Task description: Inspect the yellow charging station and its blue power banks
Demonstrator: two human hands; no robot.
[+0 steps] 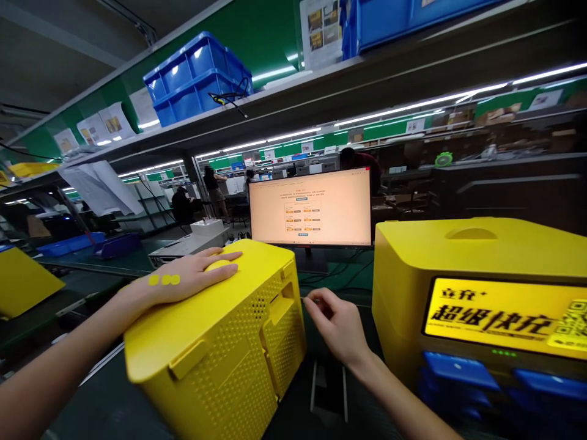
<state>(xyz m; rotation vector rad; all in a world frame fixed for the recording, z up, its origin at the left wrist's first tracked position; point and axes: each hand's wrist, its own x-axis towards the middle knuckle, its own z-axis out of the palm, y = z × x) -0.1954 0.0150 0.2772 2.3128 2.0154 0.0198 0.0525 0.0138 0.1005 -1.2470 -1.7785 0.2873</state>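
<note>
A yellow plastic box [220,342] with a perforated back panel stands on the bench in front of me, its back turned my way. My left hand [192,275] lies flat on its top, fingers stretched out, with three yellow dots on the wrist. My right hand [337,324] hovers just right of the box's rear corner, fingers curled in a pinch; what they hold, if anything, is too small to name. A second yellow box [463,269] with a lit label and blue slots stands at the right.
A lit monitor [312,208] stands behind the boxes. A shelf overhead carries blue crates [197,76] and papers. A white device [192,241] sits at the back left, a yellow sheet [22,281] at the far left. People work at benches in the background.
</note>
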